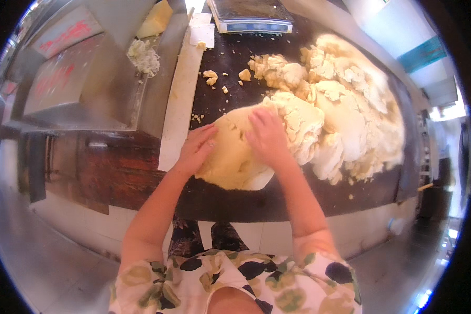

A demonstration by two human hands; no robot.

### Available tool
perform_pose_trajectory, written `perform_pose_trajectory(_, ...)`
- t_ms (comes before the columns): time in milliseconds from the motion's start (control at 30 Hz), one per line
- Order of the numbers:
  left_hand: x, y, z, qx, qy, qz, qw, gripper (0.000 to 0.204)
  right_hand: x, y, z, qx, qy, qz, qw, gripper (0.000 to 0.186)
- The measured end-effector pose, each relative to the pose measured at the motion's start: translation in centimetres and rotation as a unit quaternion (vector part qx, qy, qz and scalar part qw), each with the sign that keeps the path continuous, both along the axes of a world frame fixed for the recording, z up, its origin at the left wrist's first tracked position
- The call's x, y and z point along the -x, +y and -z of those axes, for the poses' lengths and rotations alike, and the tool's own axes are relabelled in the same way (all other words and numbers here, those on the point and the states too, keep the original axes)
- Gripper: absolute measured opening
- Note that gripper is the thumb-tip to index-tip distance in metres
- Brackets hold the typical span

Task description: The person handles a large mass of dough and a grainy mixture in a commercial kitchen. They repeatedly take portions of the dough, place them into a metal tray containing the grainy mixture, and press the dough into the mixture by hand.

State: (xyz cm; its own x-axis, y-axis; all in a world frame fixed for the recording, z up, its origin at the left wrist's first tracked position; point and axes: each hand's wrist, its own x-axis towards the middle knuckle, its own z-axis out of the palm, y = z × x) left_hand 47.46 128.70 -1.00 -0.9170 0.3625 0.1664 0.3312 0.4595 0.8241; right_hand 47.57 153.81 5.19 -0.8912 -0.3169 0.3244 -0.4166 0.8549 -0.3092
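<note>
A smooth, pale yellow slab of dough (pixel 229 152) lies on the dark worktop in front of me. Against its left edge rests my left hand (pixel 198 149), fingers stretched out and pointing away from me. My right hand (pixel 266 135) lies flat on the slab's upper right part, its fingers extended. Neither hand grips anything. Just right of that hand, rougher torn dough (pixel 298 123) touches the slab. A large lumpy mass of dough (pixel 358 115) spreads farther right, with a crumbly chunk (pixel 280 72) at its far left end.
A scale (pixel 254 23) stands at the far edge of the worktop (pixel 235 206). Small dough scraps (pixel 210 77) lie beyond the slab. Along the left runs a pale board (pixel 175 120), beside a metal machine (pixel 73 83) with whitish shreds (pixel 144 57) and a yellow block (pixel 155 20) near it.
</note>
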Motion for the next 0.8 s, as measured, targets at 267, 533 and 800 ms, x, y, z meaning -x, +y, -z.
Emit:
perform_pose_trajectory(267,2.5,5.6,-6.7,-0.018,-0.223,0.062,0.973,0.037,-6.9,0.0,-6.9,0.004,-0.046,-0.116,0.992,0.036)
perform_pose_trajectory(533,-1.7,3.2,-5.7,0.038,0.075,0.155,0.984,0.038,-6.2,1.2,-1.3,0.445,-0.205,-0.074,0.868,0.033)
perform_pose_trajectory(800,-7.2,-2.6,2.5,-0.05,0.097,-0.125,0.986,0.057,-7.4,5.7,1.9,0.569,-0.281,0.032,0.772,0.065)
